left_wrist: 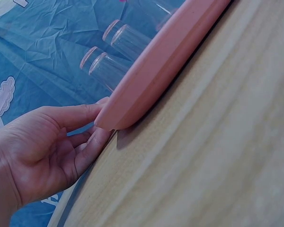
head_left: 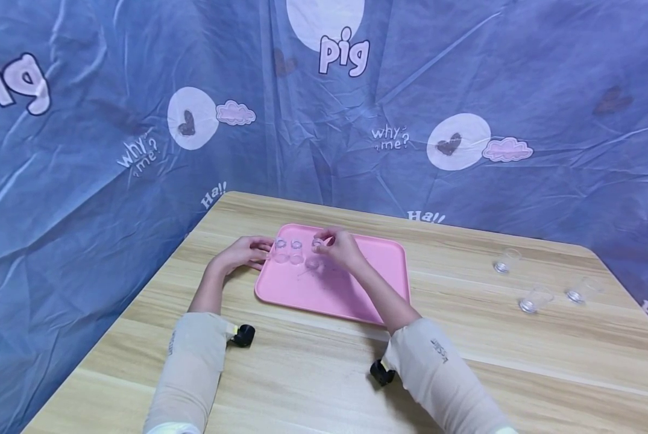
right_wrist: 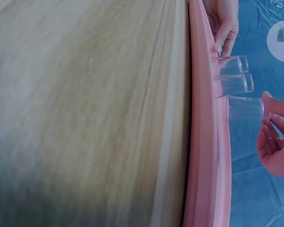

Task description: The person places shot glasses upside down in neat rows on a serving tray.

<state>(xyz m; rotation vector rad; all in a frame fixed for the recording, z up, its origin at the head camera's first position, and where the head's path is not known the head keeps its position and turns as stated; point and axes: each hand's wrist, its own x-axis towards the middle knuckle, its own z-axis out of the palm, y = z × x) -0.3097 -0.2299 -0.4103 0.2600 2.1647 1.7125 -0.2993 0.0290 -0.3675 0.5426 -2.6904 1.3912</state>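
Note:
A pink tray (head_left: 351, 301) lies on the wooden table, and my left hand (head_left: 240, 253) holds its left edge. In the left wrist view the thumb is on the rim and the other fingers are beneath. Two clear glasses (head_left: 296, 245) stand side by side, upside down, at the tray's back left. To their right, my right hand (head_left: 343, 248) pinches a third clear glass (right_wrist: 244, 109) by its upper end, thumb and fingertips around the base. That glass is also upside down, its rim close over the tray.
Several more clear glasses stand on the right of the table (head_left: 465, 361): one glass (head_left: 501, 266) further back, one (head_left: 528, 305) nearer, one (head_left: 575, 295) toward the right edge. A blue printed cloth (head_left: 324, 163) hangs behind the table and along its left side.

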